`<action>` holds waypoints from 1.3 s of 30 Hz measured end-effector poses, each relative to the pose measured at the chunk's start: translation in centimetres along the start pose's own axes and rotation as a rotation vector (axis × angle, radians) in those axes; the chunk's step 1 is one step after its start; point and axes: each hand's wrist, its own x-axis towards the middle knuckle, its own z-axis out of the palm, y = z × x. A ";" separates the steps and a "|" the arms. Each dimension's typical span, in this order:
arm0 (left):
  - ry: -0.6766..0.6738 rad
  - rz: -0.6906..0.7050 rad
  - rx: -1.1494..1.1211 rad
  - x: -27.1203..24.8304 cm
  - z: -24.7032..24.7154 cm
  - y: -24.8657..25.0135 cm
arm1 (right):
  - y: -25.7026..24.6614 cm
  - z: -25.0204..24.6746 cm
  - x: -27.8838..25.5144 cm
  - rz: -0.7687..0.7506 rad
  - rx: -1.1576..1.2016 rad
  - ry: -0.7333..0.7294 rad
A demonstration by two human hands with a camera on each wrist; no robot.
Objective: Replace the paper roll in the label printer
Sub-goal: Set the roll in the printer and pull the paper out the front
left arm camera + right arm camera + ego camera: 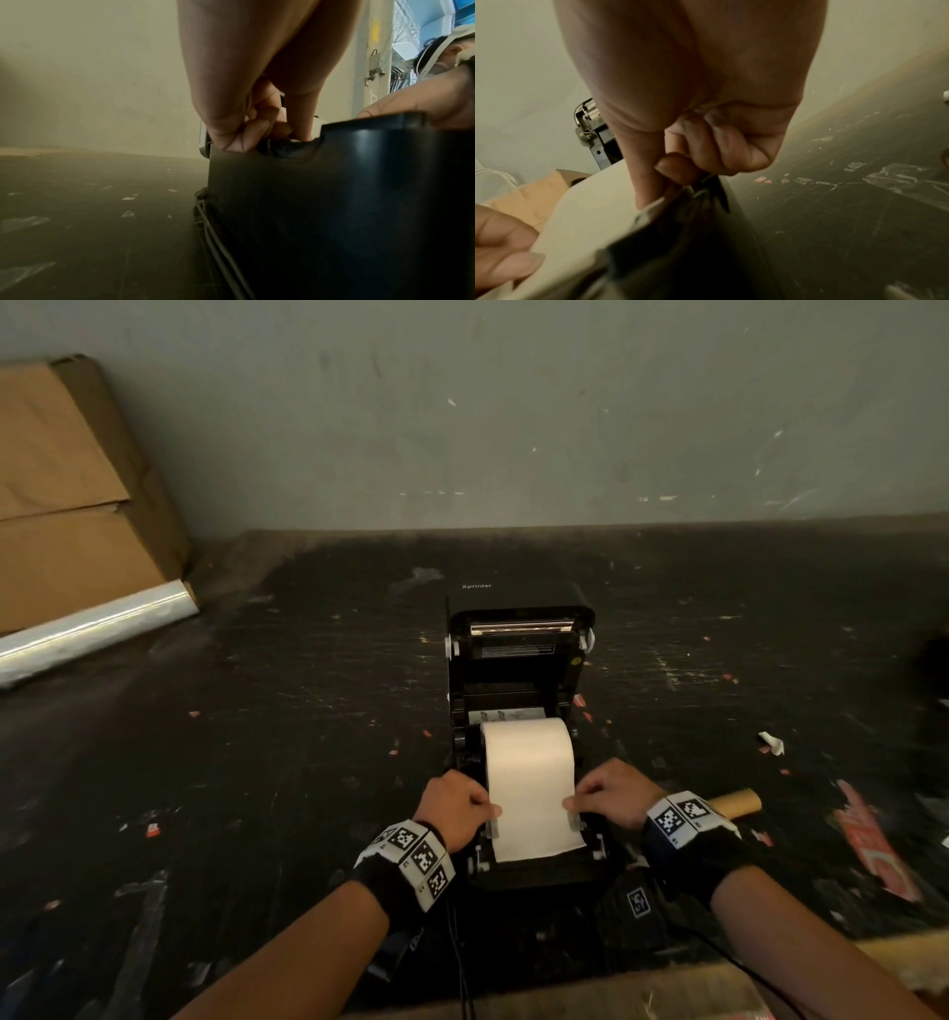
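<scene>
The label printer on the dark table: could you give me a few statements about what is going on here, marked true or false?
1. The printer's lid stands open. True.
2. A white paper roll sits inside the printer. True.
3. Only one hand touches the paper. False: the left hand and right hand each pinch one side edge of the paper strip.
4. The empty cardboard tube lies left of the printer. False: it lies to the right, behind the right wrist.
5. A cardboard box stands at the far left against the wall. True.

Dark scuffed floor [257,762], label printer [518,660], cardboard tube [734,802], scraps
</scene>
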 end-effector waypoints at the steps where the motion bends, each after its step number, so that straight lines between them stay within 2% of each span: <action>1: 0.005 0.000 0.006 0.0 0.1 0.0 | 0.0 0.1 -0.1 0.005 -0.004 -0.015; 4: 0.016 0.012 0.045 -0.1 0.0 0.2 | -0.2 0.2 -0.6 -0.017 -0.057 0.018; 7: 0.027 0.014 0.065 -0.7 -0.3 0.3 | -0.7 -0.3 -2.0 -0.070 -0.125 0.218; 8: 0.058 0.026 0.075 -1.0 -0.4 0.4 | -0.8 -0.5 -2.6 -0.118 -0.129 0.243; 9: 0.100 0.052 0.093 -1.4 -0.6 0.5 | -0.7 -0.6 -3.2 -0.171 -0.139 0.216; 11: 0.151 0.137 0.140 -2.1 -0.9 0.7 | -0.4 -0.3 -4.2 -0.260 -0.189 0.059; 13: 0.085 0.212 0.171 -2.7 -1.0 0.8 | 0.2 0.3 -4.6 -0.293 -0.264 -0.062; 14: 0.029 0.234 0.189 -2.9 -0.9 0.8 | 0.5 0.5 -4.6 -0.295 -0.280 -0.078; 17: -0.093 0.253 0.246 -3.1 -0.3 0.7 | 0.5 0.7 -4.5 -0.288 -0.266 -0.077; 20: -0.130 0.253 0.270 -3.2 0.2 0.6 | 0.3 0.5 -4.4 -0.296 -0.269 -0.095; 28: -0.119 0.283 0.264 -3.5 1.0 0.2 | 0.2 1.0 -4.6 -0.298 -0.259 -0.107; 32: -0.081 0.357 0.206 -3.7 1.3 -0.4 | 0.5 1.2 -5.7 -0.271 -0.237 -0.140; 39: 0.010 0.443 0.166 -4.3 1.5 -0.6 | 0.2 0.8 -7.3 -0.209 -0.202 -0.076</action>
